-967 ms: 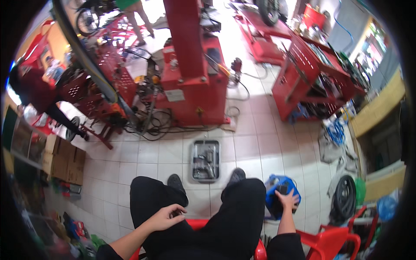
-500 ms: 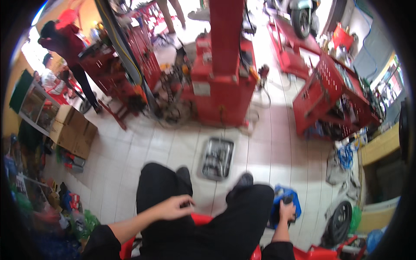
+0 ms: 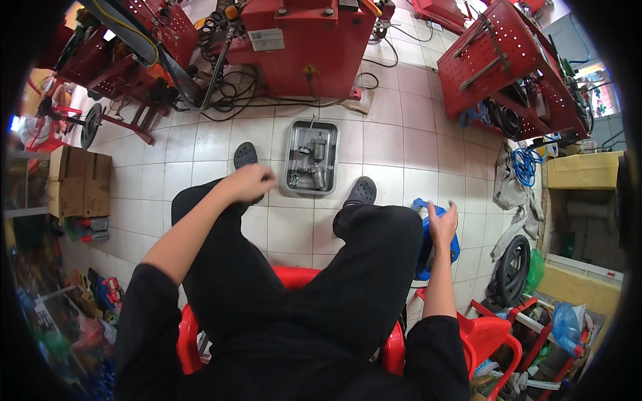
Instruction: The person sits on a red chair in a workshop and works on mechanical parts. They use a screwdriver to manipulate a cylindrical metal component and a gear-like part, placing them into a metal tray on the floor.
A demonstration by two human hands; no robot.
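Observation:
My left hand [image 3: 251, 182] is over my left knee, near the tray's left side. Its fingers are loosely curled and a little blurred, and I see nothing in them. Beyond it a grey metal tray [image 3: 291, 175] lies on the floor between my feet, holding several greasy metal parts [image 3: 319, 148] and a thin rod. Beside my right knee, my right hand [image 3: 443, 226] is held over a blue container [image 3: 425, 266], thumb and fingers apart with nothing between them. My hand and knee hide much of the container's inside.
A red machine [image 3: 307, 53] with cables at its base stands ahead. Perforated red workbenches [image 3: 461, 73] flank it. Cardboard boxes [image 3: 79, 184] are at left; a blue coiled hose [image 3: 528, 166], a tyre [image 3: 513, 271] and a red stool [image 3: 491, 341] are at right.
My view has tipped down toward the tray. My left hand has moved forward over the knee. My right hand has let go of a dark object and opened above the blue container.

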